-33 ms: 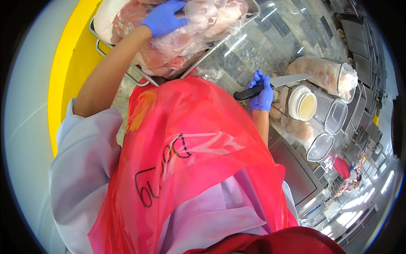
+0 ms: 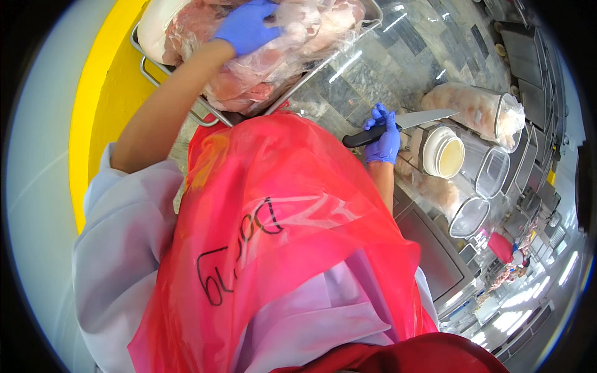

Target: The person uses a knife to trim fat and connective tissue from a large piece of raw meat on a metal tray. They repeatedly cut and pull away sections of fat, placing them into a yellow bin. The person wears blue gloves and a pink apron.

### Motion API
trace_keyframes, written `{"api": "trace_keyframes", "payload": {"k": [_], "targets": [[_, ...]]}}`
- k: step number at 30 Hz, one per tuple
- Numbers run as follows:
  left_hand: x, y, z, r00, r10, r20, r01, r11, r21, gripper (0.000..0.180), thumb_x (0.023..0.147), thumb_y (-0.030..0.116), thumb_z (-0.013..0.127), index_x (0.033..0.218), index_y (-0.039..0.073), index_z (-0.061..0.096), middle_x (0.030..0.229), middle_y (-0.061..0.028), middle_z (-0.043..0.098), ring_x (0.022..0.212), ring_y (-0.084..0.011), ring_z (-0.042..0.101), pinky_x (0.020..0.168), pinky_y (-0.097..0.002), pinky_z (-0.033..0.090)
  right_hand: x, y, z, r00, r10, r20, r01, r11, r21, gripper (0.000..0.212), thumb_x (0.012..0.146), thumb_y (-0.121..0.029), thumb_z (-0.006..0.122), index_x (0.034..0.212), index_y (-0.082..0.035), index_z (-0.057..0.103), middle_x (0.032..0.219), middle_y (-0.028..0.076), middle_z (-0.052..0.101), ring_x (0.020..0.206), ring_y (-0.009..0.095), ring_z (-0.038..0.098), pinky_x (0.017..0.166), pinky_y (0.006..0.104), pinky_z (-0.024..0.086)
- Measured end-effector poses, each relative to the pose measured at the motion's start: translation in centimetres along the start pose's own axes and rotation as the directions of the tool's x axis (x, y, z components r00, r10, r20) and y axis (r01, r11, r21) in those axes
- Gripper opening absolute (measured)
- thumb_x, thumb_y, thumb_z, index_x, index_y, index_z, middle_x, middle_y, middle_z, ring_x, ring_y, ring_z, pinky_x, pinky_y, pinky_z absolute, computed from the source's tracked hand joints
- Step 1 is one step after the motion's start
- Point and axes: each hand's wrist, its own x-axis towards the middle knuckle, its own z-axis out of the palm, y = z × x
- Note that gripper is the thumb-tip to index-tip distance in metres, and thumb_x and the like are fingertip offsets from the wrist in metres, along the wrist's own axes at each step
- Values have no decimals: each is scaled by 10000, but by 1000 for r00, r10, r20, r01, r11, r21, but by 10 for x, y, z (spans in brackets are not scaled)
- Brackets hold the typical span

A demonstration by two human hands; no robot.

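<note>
My left hand, in a blue glove, lies on large pieces of raw pink meat partly covered by clear plastic film. Its thumb stands apart from the other fingers, whose tips are partly out of sight against the film. The meat fills a metal-framed cart at the top of the view. Off to the right, my right hand, also gloved in blue, is closed round the black handle of a large knife. The broad blade points right, away from my body.
A round white tub stands just right of the knife. Around it are clear bags of pale meat with oval rims and a clear container. A yellow band runs along the left wall. Grey tiles cover the floor.
My left hand has shifted slightly right over the film-covered meat. My right hand and the knife stay almost where they were.
</note>
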Motion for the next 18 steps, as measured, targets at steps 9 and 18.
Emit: {"api": "trace_keyframes", "payload": {"k": [9,18], "targets": [[27,30,84,955,-141,-259,252,849,464,172,865,157,564,862,62,707,935,-154,661,925,-321,652,834,-443,541,1,-3,17,996,73,47,-70,995,-74,440,1082,-402,517,1233,-7,639,941,81,695,672,199,599,629,338,501],[26,59,66,940,-329,-95,342,900,270,225,861,205,589,927,40,727,998,-177,684,1020,-327,631,889,-452,526,-10,-29,21,994,103,41,-100,992,-73,442,1077,-401,525,1256,-11,632,920,69,692,680,205,597,644,338,494]]}}
